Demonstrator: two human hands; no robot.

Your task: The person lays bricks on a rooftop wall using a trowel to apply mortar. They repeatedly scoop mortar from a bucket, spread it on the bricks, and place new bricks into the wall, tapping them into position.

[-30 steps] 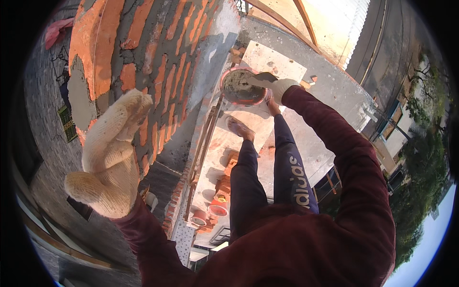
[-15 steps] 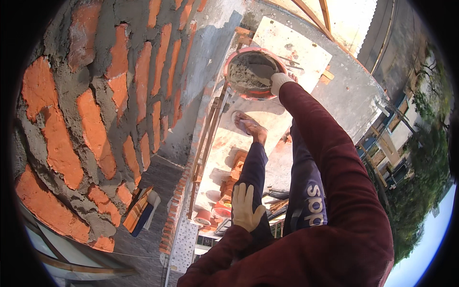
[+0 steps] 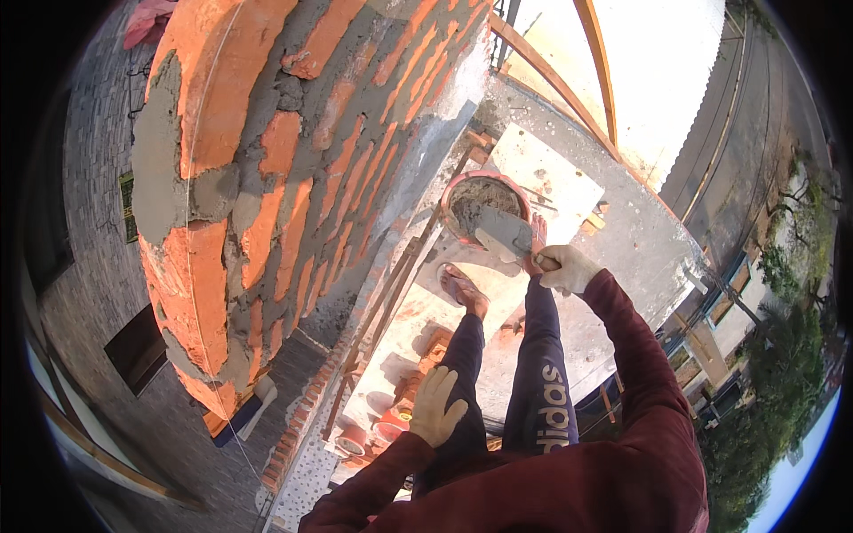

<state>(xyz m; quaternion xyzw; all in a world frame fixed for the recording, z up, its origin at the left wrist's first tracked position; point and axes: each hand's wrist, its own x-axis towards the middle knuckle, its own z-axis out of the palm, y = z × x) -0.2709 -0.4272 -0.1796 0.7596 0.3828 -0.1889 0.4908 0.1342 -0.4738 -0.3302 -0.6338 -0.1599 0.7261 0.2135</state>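
Observation:
My right hand (image 3: 569, 269), in a pale glove, is closed around the handle of a trowel (image 3: 505, 234). The trowel's grey blade hangs over the near side of a round reddish tub (image 3: 447, 191). Inside the tub is grey wet mortar (image 3: 478, 194). How much mortar lies on the blade I cannot tell. My left hand (image 3: 437, 409), also gloved, is held beside my left leg, fingers spread and holding nothing. To the left rises a wall of orange bricks (image 3: 274, 222) with grey mortar joints.
A taut string (image 3: 188, 178) runs along the wall's top. Orange bricks (image 3: 435, 346) and small red pots (image 3: 352, 439) stand left of my legs. My sandalled left foot (image 3: 464, 289) is on the pale board (image 3: 551, 173). Wooden beams (image 3: 551, 75) slant at the far side.
My right hand has drawn back from the tub toward me, lifting the trowel out of the mortar. The view has shifted, showing more of the wall's top. My left hand stays open.

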